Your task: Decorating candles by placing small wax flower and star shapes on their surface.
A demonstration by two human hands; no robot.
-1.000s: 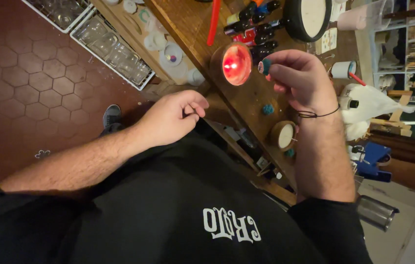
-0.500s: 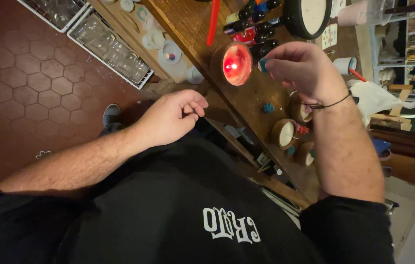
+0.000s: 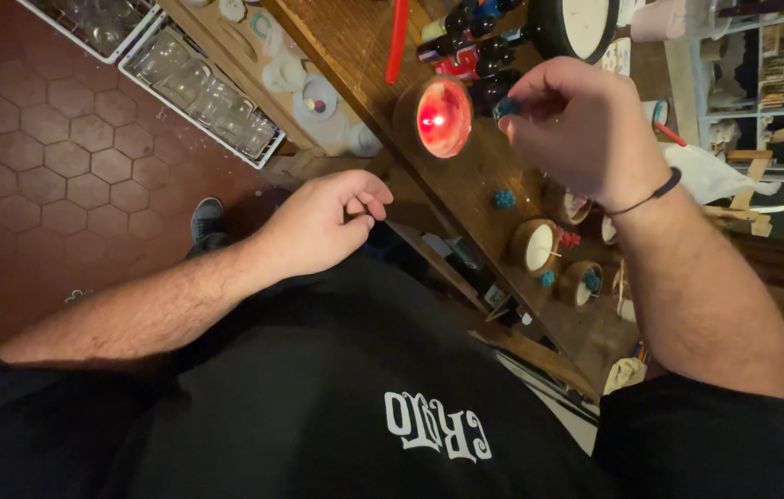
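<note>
My right hand [image 3: 586,129] is raised over the wooden table [image 3: 364,55], pinching a small blue wax piece [image 3: 505,107] between thumb and fingers, right beside a round holder with a lit red candle [image 3: 443,115]. A black band circles that wrist. My left hand [image 3: 322,222] hangs off the table's near edge, fingers loosely curled, thumb touching fingertips; nothing shows in it. Another small blue piece [image 3: 503,198] lies on the wood. Below it stand round wooden cups with white wax [image 3: 536,246], some with blue or red bits.
Dark small bottles [image 3: 475,42] and a red stick [image 3: 397,37] lie at the table's far end, beside a large round black-rimmed dish [image 3: 581,23]. Crates of clear glasses [image 3: 202,88] sit on the red hexagon-tiled floor. Shelves [image 3: 780,83] stand at right.
My right arm has shifted slightly rightward, uncovering more of the wooden cups. Its hand stays beside the lit candle with the blue piece. My left hand has barely moved.
</note>
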